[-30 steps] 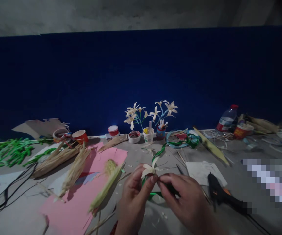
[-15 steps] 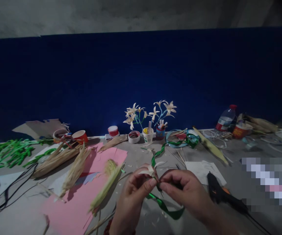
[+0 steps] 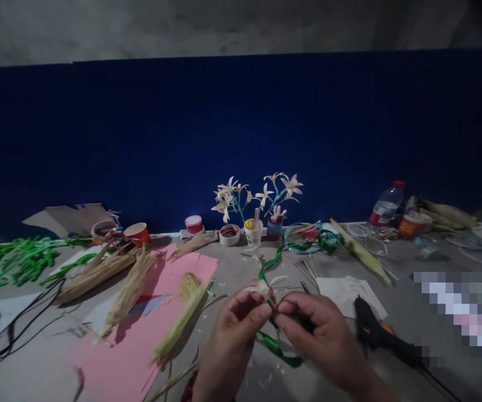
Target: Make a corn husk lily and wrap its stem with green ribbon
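Observation:
Between the fingers of my left hand [image 3: 237,326] is a pale corn-husk flower [image 3: 263,287], pinched at its base with the petals pointing up and away. My right hand [image 3: 318,332] is closed close beside it, thumb against forefinger, on a green ribbon [image 3: 280,354] at the flower's stem. One stretch of that ribbon loops below the hands. Another green length [image 3: 271,262] runs back across the table from behind the flower. The stem is mostly hidden by my fingers.
A black glue gun [image 3: 381,329] lies to the right by a white paper [image 3: 352,293]. Corn husks [image 3: 180,324] and pink paper [image 3: 115,363] spread on the left. Finished flowers [image 3: 228,195], paint pots [image 3: 229,234] and a plastic bottle [image 3: 389,204] stand along the back.
The flower has turned in my left hand, its petals now tipped away. Ribbon shows at its base, and the loop below the hands came into view, then drew in slightly.

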`<state>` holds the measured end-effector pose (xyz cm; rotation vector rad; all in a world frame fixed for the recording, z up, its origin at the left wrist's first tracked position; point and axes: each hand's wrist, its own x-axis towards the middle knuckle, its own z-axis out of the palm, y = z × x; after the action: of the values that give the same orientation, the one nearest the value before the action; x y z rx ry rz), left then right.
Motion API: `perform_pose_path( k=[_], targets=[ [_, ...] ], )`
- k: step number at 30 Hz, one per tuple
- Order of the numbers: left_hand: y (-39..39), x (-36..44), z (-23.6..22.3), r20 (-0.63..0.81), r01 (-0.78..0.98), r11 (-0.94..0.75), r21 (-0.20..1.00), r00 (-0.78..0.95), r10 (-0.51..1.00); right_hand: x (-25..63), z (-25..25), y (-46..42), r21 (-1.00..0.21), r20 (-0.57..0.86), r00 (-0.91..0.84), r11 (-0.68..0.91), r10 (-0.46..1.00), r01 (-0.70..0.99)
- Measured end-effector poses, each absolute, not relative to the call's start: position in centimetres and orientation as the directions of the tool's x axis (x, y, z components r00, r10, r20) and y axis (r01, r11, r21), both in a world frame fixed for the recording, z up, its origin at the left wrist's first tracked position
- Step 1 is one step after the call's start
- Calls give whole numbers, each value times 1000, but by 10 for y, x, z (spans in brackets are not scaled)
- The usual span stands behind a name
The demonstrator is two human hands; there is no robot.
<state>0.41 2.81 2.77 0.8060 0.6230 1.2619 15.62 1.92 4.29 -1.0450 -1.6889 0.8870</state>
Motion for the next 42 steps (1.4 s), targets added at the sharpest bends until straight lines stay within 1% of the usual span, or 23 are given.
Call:
perform_pose_path(
  k=[2,5,7,8,10,13,16,18,21,24,27,29,31,33,34,36,38,39,42],
  targets=[
    [27,6,23,5,-549,74,833,141,990,155,45,18,-781,438,-229,494,869,382],
    [25,6,20,64,-479,-24,877,68,996,155,45,15,-634,504,-279,570,817,523],
    [24,5,20,127,-435,-85,896,69,989,156,44,14,-585,525,-269,572,808,575],
    [24,4,19,145,-426,-97,899,81,986,157,44,15,-597,517,-261,562,815,573],
    [24,3,19,145,-450,-84,889,102,984,159,45,16,-674,459,-260,523,850,521],
    [24,2,19,82,-518,-2,855,130,988,161,46,19,-813,341,-288,434,895,387],
    [24,2,26,50,-544,61,837,187,981,161,43,23,-934,242,-292,303,925,187],
    [25,3,31,57,-575,101,812,251,966,161,39,25,-981,168,-311,189,935,36],
    [26,5,34,73,-640,185,746,355,932,158,34,27,-993,90,-340,57,936,-106],
    [27,7,33,70,-685,247,686,401,914,154,30,27,-981,51,-340,-17,939,-194],
    [28,10,32,52,-706,273,654,402,914,149,27,25,-964,60,-301,-23,952,-264],
    [28,11,32,50,-708,275,650,401,915,148,26,24,-961,98,-261,24,960,-274],
    [27,12,32,42,-704,250,665,370,928,148,27,23,-969,161,-188,119,969,-214],
    [26,14,31,24,-689,195,698,294,955,149,30,22,-958,286,-110,283,952,-40],
    [24,14,30,16,-677,156,720,241,970,150,33,21,-924,368,-93,375,925,77],
    [21,14,28,11,-631,81,771,140,990,151,39,20,-798,520,-117,530,846,287],
    [19,14,27,43,-570,2,822,67,997,152,44,18,-692,585,-153,589,796,417],
    [19,13,27,70,-549,-32,835,48,996,153,46,16,-670,591,-160,592,790,448],
    [19,11,27,111,-533,-56,844,70,991,155,50,14,-694,547,-191,569,815,440]
  ],
)
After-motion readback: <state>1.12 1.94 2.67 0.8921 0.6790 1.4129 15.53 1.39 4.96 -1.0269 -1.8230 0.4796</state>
